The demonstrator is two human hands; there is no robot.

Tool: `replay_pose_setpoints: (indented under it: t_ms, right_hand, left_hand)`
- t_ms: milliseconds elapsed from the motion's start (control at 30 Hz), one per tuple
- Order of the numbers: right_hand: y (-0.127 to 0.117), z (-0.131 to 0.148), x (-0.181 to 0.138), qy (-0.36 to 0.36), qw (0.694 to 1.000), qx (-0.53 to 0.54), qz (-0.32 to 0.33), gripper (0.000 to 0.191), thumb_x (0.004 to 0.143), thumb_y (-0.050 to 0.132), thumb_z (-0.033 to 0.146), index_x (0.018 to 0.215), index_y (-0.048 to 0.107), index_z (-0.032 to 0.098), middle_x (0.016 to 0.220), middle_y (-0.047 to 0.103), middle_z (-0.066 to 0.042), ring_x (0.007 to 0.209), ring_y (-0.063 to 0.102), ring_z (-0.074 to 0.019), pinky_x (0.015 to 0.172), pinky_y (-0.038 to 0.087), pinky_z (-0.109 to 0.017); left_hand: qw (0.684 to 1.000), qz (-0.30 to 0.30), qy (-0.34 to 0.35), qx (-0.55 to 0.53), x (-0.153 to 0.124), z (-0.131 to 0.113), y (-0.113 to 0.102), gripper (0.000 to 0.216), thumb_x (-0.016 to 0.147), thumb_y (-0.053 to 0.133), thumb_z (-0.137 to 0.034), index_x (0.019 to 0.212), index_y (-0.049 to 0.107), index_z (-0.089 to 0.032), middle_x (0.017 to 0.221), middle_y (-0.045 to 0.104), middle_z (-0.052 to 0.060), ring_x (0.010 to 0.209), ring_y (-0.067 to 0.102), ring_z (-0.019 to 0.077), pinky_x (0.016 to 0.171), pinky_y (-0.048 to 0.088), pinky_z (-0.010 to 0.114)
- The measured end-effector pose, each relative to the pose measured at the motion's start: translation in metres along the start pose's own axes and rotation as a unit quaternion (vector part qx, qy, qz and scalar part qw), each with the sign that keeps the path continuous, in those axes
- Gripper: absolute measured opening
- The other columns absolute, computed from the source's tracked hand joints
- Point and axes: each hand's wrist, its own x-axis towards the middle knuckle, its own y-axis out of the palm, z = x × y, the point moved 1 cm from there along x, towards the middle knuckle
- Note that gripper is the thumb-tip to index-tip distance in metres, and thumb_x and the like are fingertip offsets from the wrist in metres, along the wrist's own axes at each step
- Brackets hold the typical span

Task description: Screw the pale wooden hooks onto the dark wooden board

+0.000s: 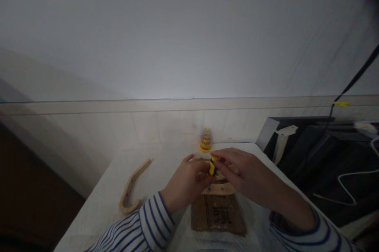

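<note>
A small yellow-and-black screwdriver [212, 166] is pinched between my two hands above the table. My left hand [189, 177] closes its thumb and forefinger around the lower part. From the right, the fingertips of my right hand [239, 167] press on its yellow upper end. Its tip is hidden by my fingers. Just under my hands lies a light wooden piece [220, 189] with small dark screws or holes along its near edge, partly covered by my hands. It rests at the far end of a brown cardboard piece [219, 216] with dark printed characters.
A curved wooden piece [128, 192] lies on the white-covered table [100, 200] at left. A clear cone-shaped case [206, 140] with a yellow base stands at the back by the wall. Dark panels and a white cable [340, 185] are beyond the right edge.
</note>
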Motion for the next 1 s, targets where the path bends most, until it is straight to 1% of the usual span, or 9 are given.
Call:
replay_pose_setpoints:
  t_ms: [167,300,433,567,700,767,833,900,1000]
  right_hand:
    - [0.003,-0.002,0.001,-0.001,1.000,0.010,0.005,0.026,0.087,0.046,0.023,0.107,0.062,0.022,0.100,0.068,-0.006,0.090,0.063,-0.0197,0.080,0.050,-0.037]
    - [0.004,-0.003,0.002,0.018,0.999,0.040,0.010,0.024,0.087,0.047,0.024,0.106,0.062,0.023,0.100,0.068,-0.005,0.090,0.063,-0.0182,0.078,0.050,-0.033]
    - [0.006,-0.008,0.002,0.049,0.996,0.066,0.024,0.026,0.087,0.049,0.028,0.110,0.060,0.021,0.101,0.067,-0.006,0.090,0.063,-0.0185,0.080,0.050,-0.034]
    - [0.005,-0.011,0.002,0.061,0.992,0.104,0.036,0.031,0.087,0.049,0.032,0.115,0.057,0.022,0.103,0.067,-0.007,0.089,0.063,-0.0192,0.076,0.051,-0.035]
    - [0.007,-0.005,0.005,0.070,0.980,0.185,-0.013,0.028,0.089,0.047,0.036,0.112,0.057,0.024,0.108,0.065,-0.006,0.097,0.061,-0.0190,0.080,0.050,-0.034]
    - [0.012,-0.003,0.008,0.081,0.971,0.222,-0.044,0.025,0.090,0.042,0.036,0.105,0.058,0.023,0.103,0.066,-0.006,0.097,0.061,-0.0183,0.084,0.049,-0.034]
    - [0.017,-0.002,0.010,0.084,0.964,0.246,-0.053,0.025,0.092,0.038,0.034,0.101,0.058,0.022,0.096,0.067,-0.006,0.093,0.062,-0.0173,0.084,0.049,-0.035]
    - [0.020,-0.004,0.011,0.083,0.961,0.263,-0.030,0.024,0.092,0.039,0.032,0.102,0.058,0.021,0.095,0.068,-0.006,0.092,0.063,-0.0176,0.082,0.050,-0.035]
    - [0.016,-0.008,0.009,0.071,0.961,0.263,0.056,0.023,0.090,0.044,0.030,0.104,0.060,0.023,0.104,0.067,-0.006,0.095,0.062,-0.0187,0.079,0.052,-0.034]
  left_hand:
    - [1.000,-0.014,0.005,-0.005,0.001,-0.001,-0.001,0.013,0.077,0.066,-0.018,0.090,0.065,-0.019,0.096,0.068,0.002,0.095,0.059,0.0190,0.099,0.033,0.037]
    - [0.999,-0.024,-0.004,-0.035,0.002,-0.002,-0.002,0.011,0.076,0.068,-0.022,0.086,0.066,-0.018,0.088,0.068,0.003,0.090,0.058,0.0199,0.085,0.043,0.030]
    - [0.998,-0.027,-0.018,-0.047,0.002,-0.002,0.000,0.006,0.078,0.065,-0.023,0.080,0.067,-0.018,0.084,0.067,0.003,0.086,0.058,0.0192,0.080,0.044,0.028]
    - [0.999,-0.021,-0.005,-0.048,0.002,-0.002,0.001,0.005,0.080,0.063,-0.022,0.079,0.067,-0.018,0.081,0.067,0.003,0.084,0.058,0.0184,0.079,0.043,0.027]
    - [0.999,-0.016,0.005,-0.042,0.004,-0.002,0.002,0.007,0.081,0.061,-0.022,0.078,0.066,-0.018,0.079,0.067,0.003,0.082,0.058,0.0185,0.078,0.044,0.028]
    - [0.999,-0.019,0.007,-0.037,0.004,-0.001,0.003,0.007,0.081,0.062,-0.022,0.077,0.066,-0.018,0.079,0.067,0.003,0.082,0.058,0.0188,0.078,0.044,0.028]
    - [0.999,-0.024,0.008,-0.033,0.004,0.000,0.004,0.008,0.081,0.062,-0.023,0.075,0.066,-0.018,0.078,0.066,0.003,0.082,0.058,0.0190,0.078,0.044,0.029]
    - [0.999,-0.031,0.010,-0.035,0.004,0.001,0.004,0.010,0.081,0.062,-0.023,0.074,0.065,-0.017,0.077,0.066,0.003,0.081,0.059,0.0187,0.078,0.044,0.029]
    - [0.998,-0.036,0.016,-0.048,0.003,0.002,0.004,0.008,0.080,0.063,-0.021,0.074,0.066,-0.017,0.080,0.067,0.003,0.083,0.059,0.0178,0.079,0.044,0.028]
